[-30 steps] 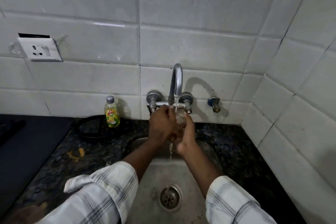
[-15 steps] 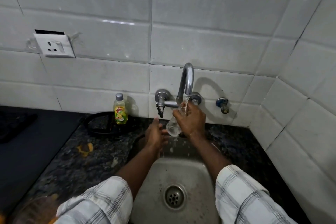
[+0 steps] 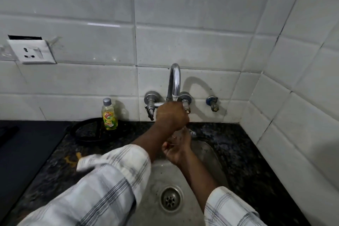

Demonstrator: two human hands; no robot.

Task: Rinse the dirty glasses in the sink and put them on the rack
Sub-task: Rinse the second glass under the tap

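Clear glass (image 3: 176,136) sits in my right hand (image 3: 175,152), straight below the tap (image 3: 175,80). The palm faces up and the fingers curl round the glass's lower part from underneath, so that hand is grasping it. The glass is mostly hidden between my hands and its rim is hard to see.

My left hand (image 3: 171,115) is on top, right under the tap's spout, knuckles up and fingers bent down over the upper end of the glass. I cannot tell whether it grips the glass or only covers it. It hides the spout end and part of the cross bar.

Both hands hang over the back of the steel sink (image 3: 207,154), below the tap. The drain (image 3: 170,198) is farther from the tap, toward me. My checked sleeves (image 3: 110,180) are pushed up both forearms.

Left of the tap, a yellow-green soap bottle (image 3: 109,114) stands upright by the tiled wall, at the edge of a black round thing (image 3: 86,134) on the dark stone counter (image 3: 229,148). Right of the tap is a small wall valve (image 3: 212,102). Far left of the tap and higher up is a white wall socket (image 3: 32,54).
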